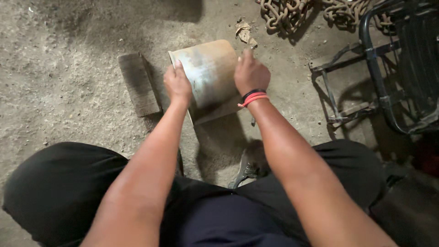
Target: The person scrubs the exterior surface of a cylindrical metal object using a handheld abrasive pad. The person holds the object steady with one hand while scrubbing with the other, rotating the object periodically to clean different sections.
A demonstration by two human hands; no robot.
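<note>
Rusty curved metal sheet (210, 73) stands on the dirt floor (68, 68) at twelve o'clock — left hand (177, 84) and right hand (250, 73) clasp its edges, fingers curled, steadying it upright; wooden block (138, 83) at ten.

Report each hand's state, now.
Left hand: closed on the left edge of the curved metal sheet.
Right hand: gripping the same sheet's right edge.
</note>
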